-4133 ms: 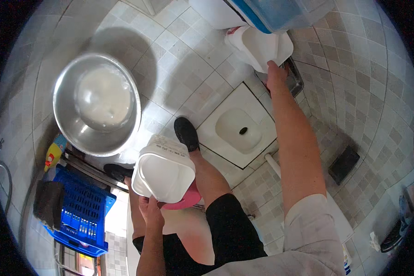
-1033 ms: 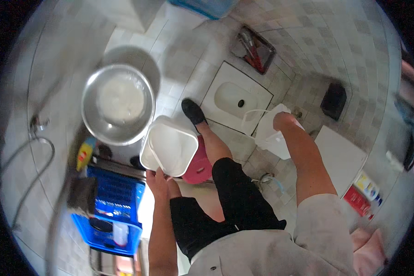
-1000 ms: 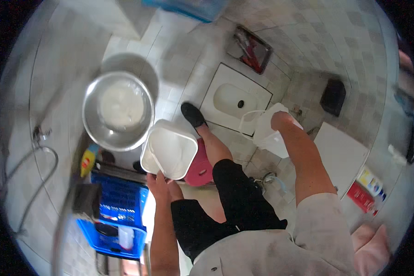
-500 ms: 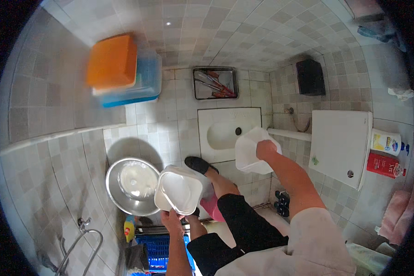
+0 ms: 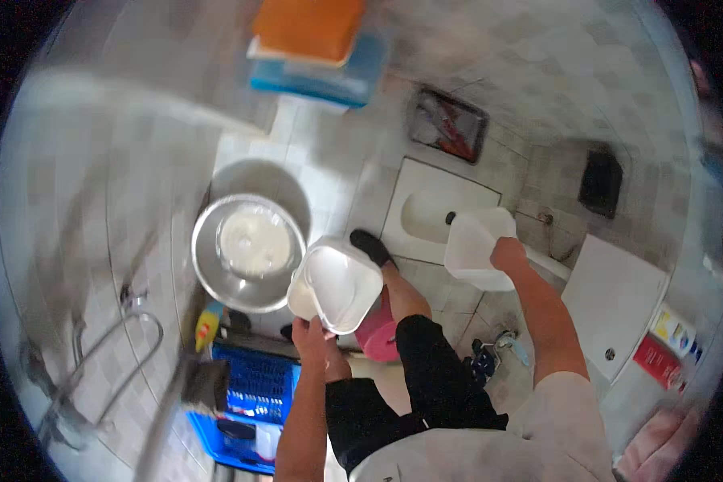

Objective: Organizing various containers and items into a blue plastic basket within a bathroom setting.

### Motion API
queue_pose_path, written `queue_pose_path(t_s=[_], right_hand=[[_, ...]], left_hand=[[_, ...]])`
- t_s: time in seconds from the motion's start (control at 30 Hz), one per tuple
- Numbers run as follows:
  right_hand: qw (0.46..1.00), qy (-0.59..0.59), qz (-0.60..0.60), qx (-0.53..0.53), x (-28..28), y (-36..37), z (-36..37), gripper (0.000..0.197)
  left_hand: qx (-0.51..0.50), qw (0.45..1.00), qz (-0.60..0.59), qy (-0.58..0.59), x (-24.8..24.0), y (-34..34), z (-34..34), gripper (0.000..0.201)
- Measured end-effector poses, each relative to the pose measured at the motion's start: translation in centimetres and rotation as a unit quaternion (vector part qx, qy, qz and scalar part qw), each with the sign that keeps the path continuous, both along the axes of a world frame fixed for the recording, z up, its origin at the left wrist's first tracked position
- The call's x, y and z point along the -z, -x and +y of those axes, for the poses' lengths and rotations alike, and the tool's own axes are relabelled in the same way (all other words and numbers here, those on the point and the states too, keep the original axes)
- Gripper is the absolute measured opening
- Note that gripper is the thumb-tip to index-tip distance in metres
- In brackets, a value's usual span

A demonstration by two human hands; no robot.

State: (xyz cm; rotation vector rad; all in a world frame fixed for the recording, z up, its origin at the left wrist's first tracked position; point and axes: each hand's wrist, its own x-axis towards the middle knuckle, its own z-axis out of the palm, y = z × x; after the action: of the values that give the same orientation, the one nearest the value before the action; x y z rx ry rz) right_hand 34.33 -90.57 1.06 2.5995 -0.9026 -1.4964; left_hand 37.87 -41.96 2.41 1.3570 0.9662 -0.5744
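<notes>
My left hand (image 5: 310, 337) grips the near edge of a white plastic container (image 5: 347, 281), which has rounded corners and is tilted so that its inside faces up. Off to the right, my right hand (image 5: 508, 254) is closed on the side of a second, whitish plastic container (image 5: 475, 245), held over the near right part of the squat toilet (image 5: 414, 178). Just left of the first container stands a large round metal basin (image 5: 206, 265) with cloudy whitish liquid in it. Fingertips of both hands are partly hidden by the containers.
A pink plastic tub (image 5: 380, 337) is by my legs. Blue baskets (image 5: 257, 384) and a yellow bottle (image 5: 206, 325) lie at lower left. Orange (image 5: 307, 28) and blue boxes (image 5: 321, 80) are stacked at the back, near a dark tray (image 5: 478, 145) of red-handled tools. A white cabinet (image 5: 614, 301) stands right.
The whole view has turned and shifted, so the boxes now sit higher and further right. Both containers are still in my hands, the right one held slightly further right and lower.
</notes>
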Motion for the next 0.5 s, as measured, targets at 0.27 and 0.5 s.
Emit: queue_pose_path(t_s=[0.27, 0.5], right_hand=[[0.928, -0.089, -0.248, -0.263, -0.1, -1.5, 1.5, 0.037], [0.919, -0.246, -0.293, -0.096, -6.5, -10.6, 15.1, 0.032]], left_hand=[[-0.061, 0.997, 0.029, -0.045, 0.1, 2.2, 4.7, 0.025], [-0.202, 0.975, 0.080, -0.047, -1.5, 7.5, 9.4, 0.021]])
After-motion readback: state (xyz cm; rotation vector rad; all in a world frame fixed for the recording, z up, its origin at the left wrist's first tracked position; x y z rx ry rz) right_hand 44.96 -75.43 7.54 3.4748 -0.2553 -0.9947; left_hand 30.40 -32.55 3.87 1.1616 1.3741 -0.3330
